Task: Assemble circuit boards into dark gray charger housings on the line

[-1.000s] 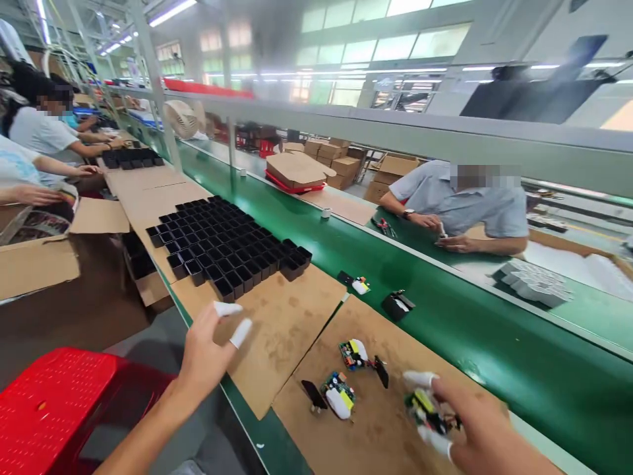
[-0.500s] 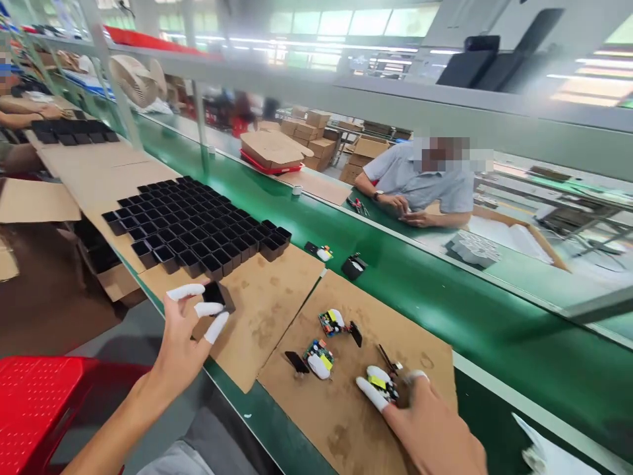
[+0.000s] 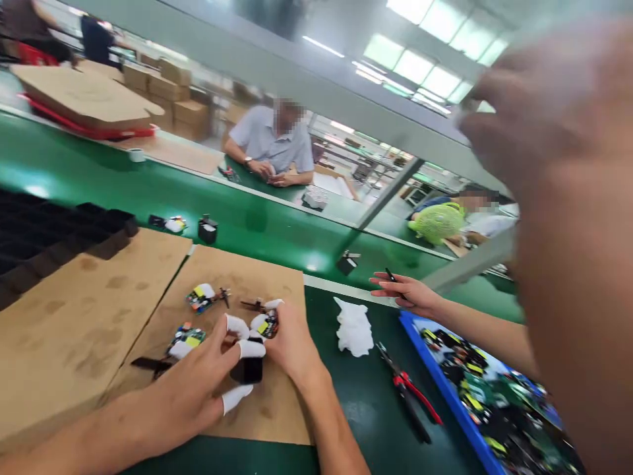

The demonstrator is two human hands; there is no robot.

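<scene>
My left hand holds a small black open case between thumb and fingers, low over a cardboard sheet. My right hand pinches a small circuit board with a yellow part just above that case. White finger cots cover the fingertips of both hands. Two more circuit boards and a flat black part lie on the cardboard to the left of my hands.
Rows of black cases fill the left. A white cloth, red-handled pliers and a blue tray of boards lie right. A co-worker's hand rests beside the tray; a blurred arm looms close. Small parts ride the green belt.
The view has swung right. My left hand took a black case from the rows and brought it to my right hand, which lifted its board off the cardboard.
</scene>
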